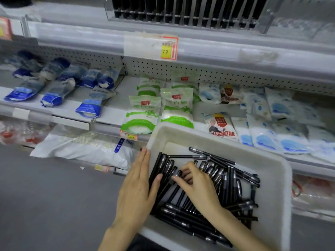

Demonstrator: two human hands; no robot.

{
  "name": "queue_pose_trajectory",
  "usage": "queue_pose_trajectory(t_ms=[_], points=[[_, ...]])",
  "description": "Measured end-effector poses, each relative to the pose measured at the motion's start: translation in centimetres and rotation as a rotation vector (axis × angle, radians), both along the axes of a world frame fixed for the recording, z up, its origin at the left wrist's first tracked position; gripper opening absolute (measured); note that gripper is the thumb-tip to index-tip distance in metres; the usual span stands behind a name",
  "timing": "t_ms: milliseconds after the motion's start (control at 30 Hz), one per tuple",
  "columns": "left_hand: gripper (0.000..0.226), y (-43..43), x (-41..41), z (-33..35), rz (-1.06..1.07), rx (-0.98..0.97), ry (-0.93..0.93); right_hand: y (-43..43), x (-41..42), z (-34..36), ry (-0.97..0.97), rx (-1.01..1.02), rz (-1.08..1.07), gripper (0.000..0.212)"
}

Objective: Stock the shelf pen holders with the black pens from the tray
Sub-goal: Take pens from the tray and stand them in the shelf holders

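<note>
The left hand (137, 185) lay flat along the outer left wall of the white rectangular plastic tray (282, 187), fingers straight, thumb over the rim. The right hand (197, 183) was down in the heap of black plastic pens (228, 178), fingers curled onto a few. On the top shelf, the clear slotted pen holder (183, 13) showed rows of dark pens. Green-and-white bags (143, 115) lay just behind the tray.

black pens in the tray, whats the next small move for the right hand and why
Probably close the right hand into a firm grip on a few black pens and lift them. Its fingers curl onto the pile, but no pen looks raised yet. The left hand lies flat against the wall of the tray, and the pen holders stand higher up.
</note>
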State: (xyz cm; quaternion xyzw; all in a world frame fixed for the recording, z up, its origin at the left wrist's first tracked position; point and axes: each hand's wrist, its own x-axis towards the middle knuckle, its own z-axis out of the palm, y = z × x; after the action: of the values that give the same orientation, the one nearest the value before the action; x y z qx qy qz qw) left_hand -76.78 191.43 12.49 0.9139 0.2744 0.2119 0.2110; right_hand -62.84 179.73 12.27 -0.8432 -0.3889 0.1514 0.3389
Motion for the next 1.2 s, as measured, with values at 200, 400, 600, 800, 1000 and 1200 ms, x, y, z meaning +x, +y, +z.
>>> queue_pose_trajectory(t_ms=[200, 400, 600, 800, 1000, 1200], points=[[0.065, 0.1, 0.0, 0.1, 0.003, -0.042, -0.001, 1.2, -0.9, -0.1, 0.086, 0.053, -0.169, 0.036], [0.063, 0.4, 0.2, 1.0, -0.019, -0.135, -0.035, 1.2, 0.0, 1.6, 0.449, 0.226, -0.164, 0.03], [0.064, 1.9, 2.2, 6.8, -0.037, -0.257, -0.277, -0.1, 3.2, 9.5, 0.553, 0.43, -0.015, 0.027], [0.052, 2.4, 7.3, 17.6, -0.182, 0.002, -0.592, -1.4, 6.8, 20.9, 0.456, 0.62, 0.094, 0.024], [0.049, 2.7, 11.7, 24.4, -0.243, 0.13, -0.744, -2.3, 10.2, 30.9, 0.229, 0.699, 0.14, 0.014], [0.05, 3.5, 15.3, 26.8, -0.335, 0.194, -0.725, -2.2, 12.3, 36.5, 0.301, 0.759, 0.204, 0.018]])
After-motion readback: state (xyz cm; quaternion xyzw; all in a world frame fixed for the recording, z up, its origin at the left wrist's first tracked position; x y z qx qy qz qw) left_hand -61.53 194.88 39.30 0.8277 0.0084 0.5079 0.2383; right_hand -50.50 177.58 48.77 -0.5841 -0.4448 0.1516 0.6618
